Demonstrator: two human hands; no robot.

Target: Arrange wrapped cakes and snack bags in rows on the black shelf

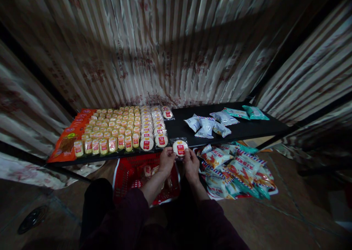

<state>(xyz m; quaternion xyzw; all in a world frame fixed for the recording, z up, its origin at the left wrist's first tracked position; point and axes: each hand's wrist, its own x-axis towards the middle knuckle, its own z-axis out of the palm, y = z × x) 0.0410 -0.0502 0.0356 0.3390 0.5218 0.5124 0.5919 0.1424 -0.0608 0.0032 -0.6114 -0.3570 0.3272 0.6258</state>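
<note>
Cracker (pixel 180 147), round and wrapped, is held at the front edge of the shelf (pixel 177 127), left hand (pixel 167 161) pinching one side, right hand (pixel 191 164) the other. Leftward lie more crackers (pixel 147 143), then small cakes (pixel 110 131); rightward, white packets (pixel 206 127); below, a red basket (pixel 121 173).

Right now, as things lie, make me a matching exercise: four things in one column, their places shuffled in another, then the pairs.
Things
1. round packet nearest the person
2. orange bag
3. teal bags on the shelf
4. striped curtain

Places
A. farthest right among the goods on the black shelf
B. behind the shelf
C. held by the left hand and right hand
D. at the shelf's left end

Pairs: 1-C, 2-D, 3-A, 4-B
</note>
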